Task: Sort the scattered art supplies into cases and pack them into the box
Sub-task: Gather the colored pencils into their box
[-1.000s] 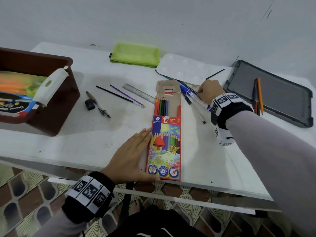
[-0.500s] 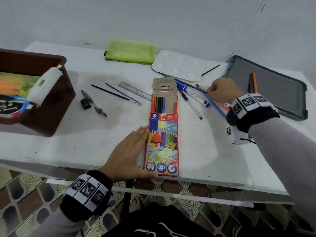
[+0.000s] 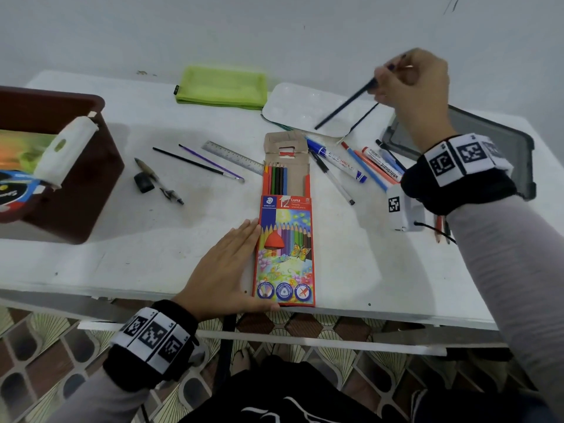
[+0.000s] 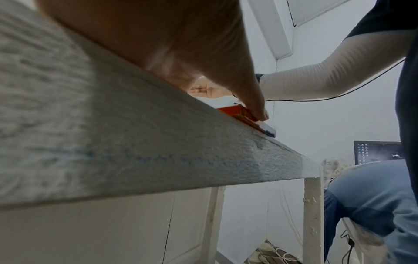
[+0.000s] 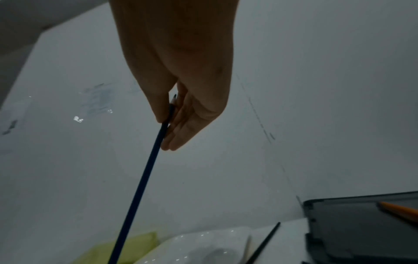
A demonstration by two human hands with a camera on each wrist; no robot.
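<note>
An open coloured-pencil carton [image 3: 285, 227] lies at the table's front edge, several pencils showing in its mouth. My left hand [image 3: 227, 267] lies flat beside it, thumb against its near end [image 4: 260, 114]. My right hand [image 3: 409, 77] is raised above the white palette [image 3: 305, 109], pinching a dark blue pencil [image 3: 345, 106] near its upper end; the same pencil [image 5: 144, 173] slants down and left. Pens and markers [image 3: 360, 166] lie scattered right of the carton. The brown box [image 3: 76, 178] stands at the left.
A green pouch [image 3: 221, 87] lies at the back. A grey case [image 3: 494, 141] sits at the right, an orange pencil [image 5: 400, 210] inside. A ruler [image 3: 232, 157], two thin brushes [image 3: 198, 161] and a compass [image 3: 158, 181] lie left of the carton.
My right hand has lifted from the pile of pens, up and back over the palette, with the dark blue pencil pinched in it. My left hand has stayed by the carton.
</note>
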